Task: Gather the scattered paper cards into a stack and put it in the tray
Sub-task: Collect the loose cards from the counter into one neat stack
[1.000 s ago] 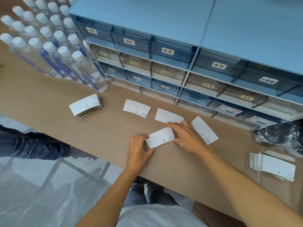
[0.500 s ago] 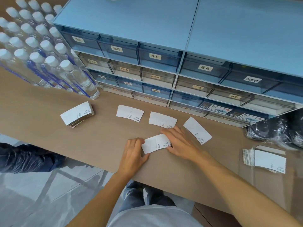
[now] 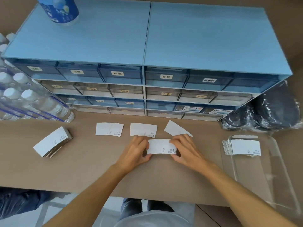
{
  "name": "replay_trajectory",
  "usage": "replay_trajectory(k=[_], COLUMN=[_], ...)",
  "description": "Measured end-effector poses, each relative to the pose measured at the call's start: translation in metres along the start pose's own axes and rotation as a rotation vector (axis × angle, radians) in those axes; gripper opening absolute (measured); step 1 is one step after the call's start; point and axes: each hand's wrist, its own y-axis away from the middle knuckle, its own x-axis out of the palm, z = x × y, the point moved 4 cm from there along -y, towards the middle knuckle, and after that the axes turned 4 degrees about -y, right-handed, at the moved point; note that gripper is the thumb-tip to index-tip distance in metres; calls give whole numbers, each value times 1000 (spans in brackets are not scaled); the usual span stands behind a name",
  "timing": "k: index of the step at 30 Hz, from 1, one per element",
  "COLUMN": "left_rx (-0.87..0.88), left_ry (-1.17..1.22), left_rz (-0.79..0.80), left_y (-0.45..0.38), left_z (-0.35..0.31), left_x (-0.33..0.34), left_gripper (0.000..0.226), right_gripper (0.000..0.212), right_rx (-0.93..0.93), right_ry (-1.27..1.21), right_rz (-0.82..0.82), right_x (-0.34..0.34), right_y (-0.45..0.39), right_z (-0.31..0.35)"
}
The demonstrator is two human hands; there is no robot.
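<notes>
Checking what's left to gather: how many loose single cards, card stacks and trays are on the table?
Loose single cards: 3
Card stacks: 3
Clear trays: 1
Total: 7

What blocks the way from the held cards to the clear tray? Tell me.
Nothing visible. Both hands, left hand and right hand, pinch the small card stack. Bare tabletop lies between it and the clear tray, which already holds a card pile at its far end.
</notes>
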Motion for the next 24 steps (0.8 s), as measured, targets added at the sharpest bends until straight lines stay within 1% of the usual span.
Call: replay_trajectory(k=[5, 9, 12, 16, 24], left_rx=[218, 344, 378, 387, 392], left_ry=[-91, -154, -196, -267, -289], left_rz=[181, 297, 332, 381, 386], left_y=[-74, -113, -127, -133, -143], left_z=[-10, -11, -9, -6, -1], left_x=[14, 31, 42, 52, 53], left_gripper=[22, 20, 19, 16, 17], right_gripper=[48, 47, 46, 46, 52], right_rx=[284, 400, 457, 487, 522], right_ry=[-62, -97, -110, -98, -24], right_rz=[-169, -248, -272, -262, -226], right_x=[-22, -22, -19, -12, -4], right_y=[19, 24, 24, 24, 24], right_z=[-25, -36, -43, -49, -51])
